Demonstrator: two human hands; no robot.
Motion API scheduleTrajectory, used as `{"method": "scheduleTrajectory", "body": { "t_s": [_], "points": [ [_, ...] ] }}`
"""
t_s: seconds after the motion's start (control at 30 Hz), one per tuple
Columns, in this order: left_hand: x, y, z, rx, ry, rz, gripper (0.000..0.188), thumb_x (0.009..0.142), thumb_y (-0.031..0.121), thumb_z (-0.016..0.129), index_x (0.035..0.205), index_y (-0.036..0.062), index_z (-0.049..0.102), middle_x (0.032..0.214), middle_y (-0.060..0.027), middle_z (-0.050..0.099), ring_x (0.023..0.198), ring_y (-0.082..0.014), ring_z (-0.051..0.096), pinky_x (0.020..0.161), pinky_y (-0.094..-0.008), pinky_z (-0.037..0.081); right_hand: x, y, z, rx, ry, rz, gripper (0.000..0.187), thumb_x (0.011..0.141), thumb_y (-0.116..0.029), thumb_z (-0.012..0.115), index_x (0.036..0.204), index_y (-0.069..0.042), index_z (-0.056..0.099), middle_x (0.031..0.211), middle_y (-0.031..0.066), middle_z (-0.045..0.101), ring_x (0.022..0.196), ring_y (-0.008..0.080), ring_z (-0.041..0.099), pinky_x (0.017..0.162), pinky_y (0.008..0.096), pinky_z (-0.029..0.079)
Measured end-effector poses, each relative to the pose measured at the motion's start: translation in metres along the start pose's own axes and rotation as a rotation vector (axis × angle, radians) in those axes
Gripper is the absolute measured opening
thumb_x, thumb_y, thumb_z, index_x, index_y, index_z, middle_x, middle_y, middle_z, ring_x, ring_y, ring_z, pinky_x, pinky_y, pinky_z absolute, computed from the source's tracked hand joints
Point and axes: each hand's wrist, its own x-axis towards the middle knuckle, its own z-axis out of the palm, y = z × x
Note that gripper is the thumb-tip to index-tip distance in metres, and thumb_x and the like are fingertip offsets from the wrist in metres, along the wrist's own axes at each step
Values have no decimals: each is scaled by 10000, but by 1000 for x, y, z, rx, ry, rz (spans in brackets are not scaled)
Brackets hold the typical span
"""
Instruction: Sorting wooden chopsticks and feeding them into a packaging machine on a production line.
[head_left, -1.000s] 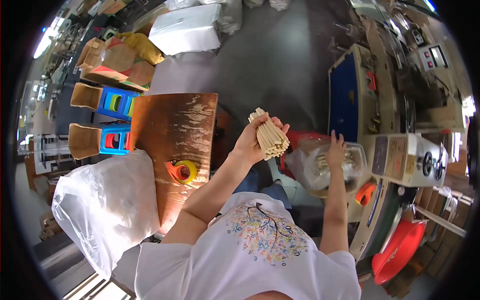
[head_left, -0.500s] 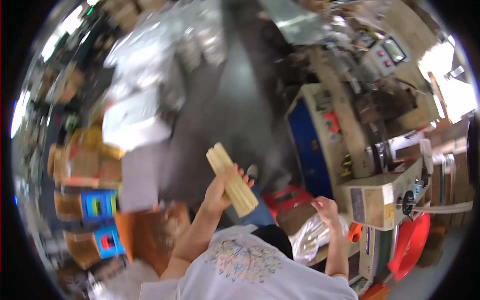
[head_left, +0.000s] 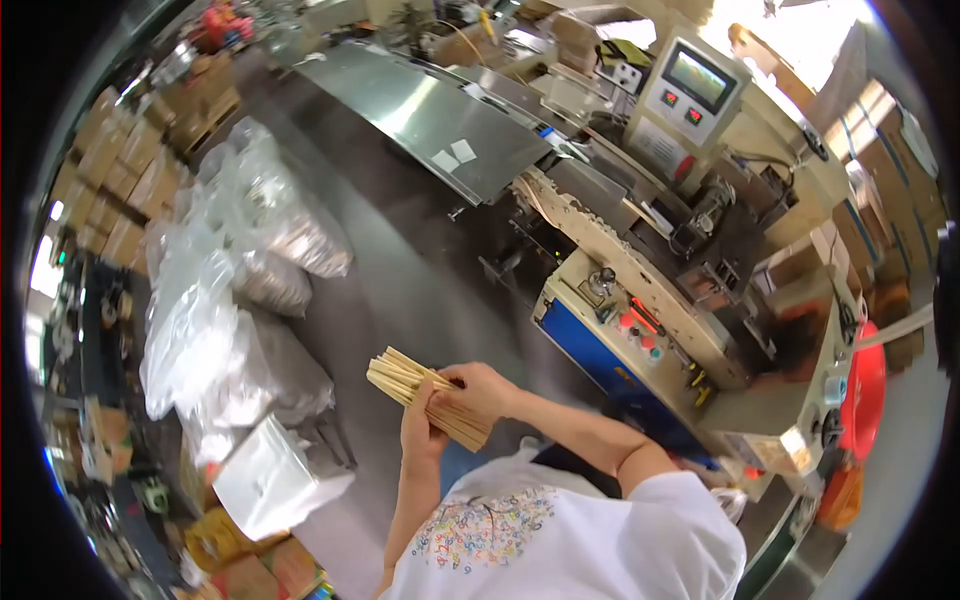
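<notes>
A bundle of pale wooden chopsticks (head_left: 398, 374) is held in front of my body, its ends fanning a little toward the upper left. My left hand (head_left: 421, 432) is closed round the bundle from below, thumb along the sticks. From the right, my right hand (head_left: 478, 393) grips the same bundle, its fingers bent over the upper side. Parts of the sticks are hidden behind my fingers.
A machine with a control panel (head_left: 690, 90) stands to the right, above a blue-fronted cabinet (head_left: 600, 350) with small tools on it. A metal table (head_left: 430, 110) reaches out ahead. Large clear plastic bags (head_left: 220, 330) are piled at the left; a red basin (head_left: 862, 390) is at the far right.
My right hand has come across from the right side and taken hold of the chopsticks beside my left hand. The view has turned toward the machine and metal table.
</notes>
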Motion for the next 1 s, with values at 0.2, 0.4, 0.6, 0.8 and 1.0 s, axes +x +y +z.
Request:
{"method": "scheduleTrajectory", "body": {
  "t_s": [0.2, 0.4, 0.6, 0.8, 1.0],
  "points": [
    [145, 83, 38, 73, -180, -151, 343, 851, 143, 565, 1158, 22, 471, 1052, -96, 565, 970, -209, 567, 838, -345, 475, 127, -19, -54, 172, 220, 133, 282, 785, -256, 605, 947, -28, 643, 819, 161, 636, 718, 258, 606, 664, 319, 470],
    [268, 115, 132, 189, -237, -331, 279, 835, 108, 578, 1083, 25, 478, 976, -114, 557, 931, -235, 567, 821, -425, 478, 200, 15, -137, 227, 745, 256, 236, 791, -240, 604, 902, -32, 623, 787, 150, 622, 691, 256, 585, 654, 327, 462],
    [385, 125, 209, 662, -351, -278, 236, 778, 119, 635, 976, 35, 536, 750, -58, 559, 658, -145, 571, 616, -307, 494, 214, 148, -309, -106, 1219, 558, 277, 797, -318, 611, 866, -53, 573, 760, 160, 625, 743, 332, 613, 661, 400, 463],
    [474, 105, 298, 2008, -907, 487, 322, 687, 109, 614, 1004, 69, 579, 896, -116, 617, 817, -273, 576, 710, -382, 471, 237, 208, -425, -531, 1047, 756, 290, 754, -356, 636, 866, -92, 595, 772, 142, 636, 751, 331, 615, 669, 441, 463],
    [544, 23, 381, 2099, -1220, 595, 314, 696, 85, 572, 1002, 17, 565, 1065, -103, 590, 985, -298, 503, 769, -393, 485, 259, 232, -452, -662, 699, 890, 286, 750, -355, 631, 897, -111, 610, 831, 120, 646, 807, 316, 612, 721, 429, 477]
  ]
}}
